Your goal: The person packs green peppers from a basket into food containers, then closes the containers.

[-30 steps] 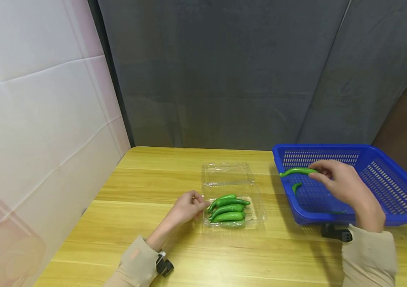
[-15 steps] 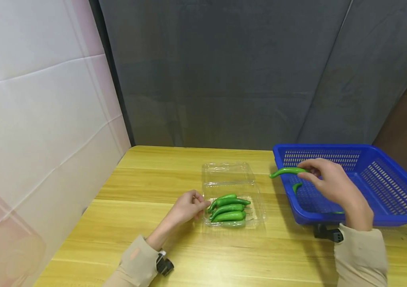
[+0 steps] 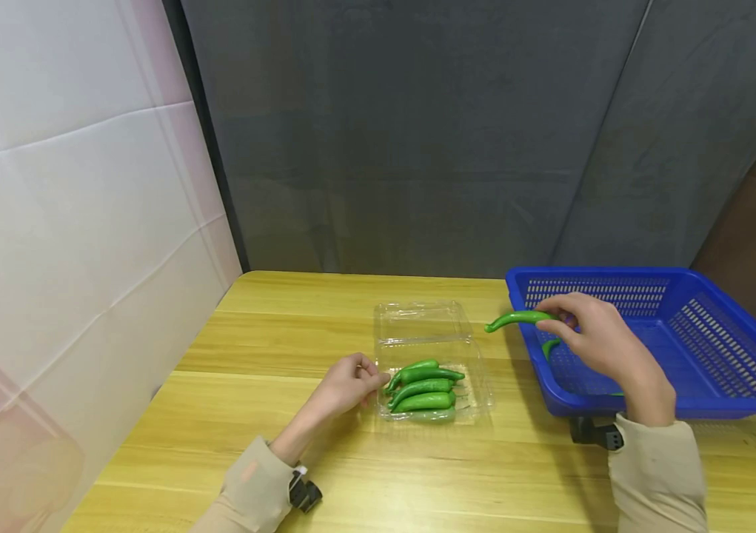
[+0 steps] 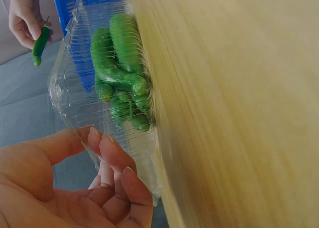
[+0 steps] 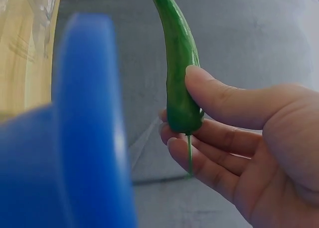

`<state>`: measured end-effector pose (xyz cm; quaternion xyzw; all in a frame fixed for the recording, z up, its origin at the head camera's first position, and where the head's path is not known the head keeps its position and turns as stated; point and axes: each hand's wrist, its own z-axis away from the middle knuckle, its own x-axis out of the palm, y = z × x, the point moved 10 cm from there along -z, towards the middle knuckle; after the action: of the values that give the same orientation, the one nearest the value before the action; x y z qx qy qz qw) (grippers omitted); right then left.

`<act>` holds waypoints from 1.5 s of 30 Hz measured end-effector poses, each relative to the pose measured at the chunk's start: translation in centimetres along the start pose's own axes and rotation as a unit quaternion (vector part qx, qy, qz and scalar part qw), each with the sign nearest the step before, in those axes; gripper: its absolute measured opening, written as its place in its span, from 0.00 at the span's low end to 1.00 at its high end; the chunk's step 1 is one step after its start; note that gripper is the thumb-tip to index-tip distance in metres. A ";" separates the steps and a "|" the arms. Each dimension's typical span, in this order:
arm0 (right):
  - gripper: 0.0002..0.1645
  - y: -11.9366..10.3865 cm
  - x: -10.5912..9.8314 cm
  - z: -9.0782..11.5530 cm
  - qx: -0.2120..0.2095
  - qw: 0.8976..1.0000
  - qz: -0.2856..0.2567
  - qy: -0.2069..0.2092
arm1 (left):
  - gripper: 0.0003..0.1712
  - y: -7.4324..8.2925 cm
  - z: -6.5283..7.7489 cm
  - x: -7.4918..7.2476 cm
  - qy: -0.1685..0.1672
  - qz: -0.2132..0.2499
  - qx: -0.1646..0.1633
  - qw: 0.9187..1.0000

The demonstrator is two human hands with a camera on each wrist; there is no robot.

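Note:
A long green chili pepper (image 5: 179, 63) is pinched near its stem end by my right hand (image 3: 594, 337), above the left rim of the blue basket. Its curved tip points left, past the rim. My left hand (image 3: 349, 383) grips the left edge of an open clear plastic box (image 3: 480, 370) between thumb and fingers, as the left wrist view shows. Several green chili peppers (image 3: 426, 386) lie side by side in the box's near half, with stems to the right. The box's lid (image 3: 423, 322) lies folded back, away from me.
The blue perforated basket (image 3: 737, 406) stands on the right of the wooden table (image 3: 284, 326). Inside it another green pepper (image 3: 549, 348) lies near the left wall, and a sliver of green shows by my right wrist. A dark curtain (image 3: 404, 141) hangs behind the table.
My right hand has moved left with the chili pepper, carrying its tip out beyond the basket's left rim. The left hand and the plastic box have stayed in place.

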<state>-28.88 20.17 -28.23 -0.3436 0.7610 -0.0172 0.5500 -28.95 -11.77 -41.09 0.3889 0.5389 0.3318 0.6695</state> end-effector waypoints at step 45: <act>0.08 -4.7 4.0 -1.7 -0.080 0.996 -0.035 -0.005 | 0.11 0.2 0.1 0.1 -0.003 0.005 0.006 1.000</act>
<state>-28.61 13.77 -28.95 -0.4130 0.7447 0.0266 0.5236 -28.79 -11.60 -40.96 0.3967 0.5371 0.3306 0.6670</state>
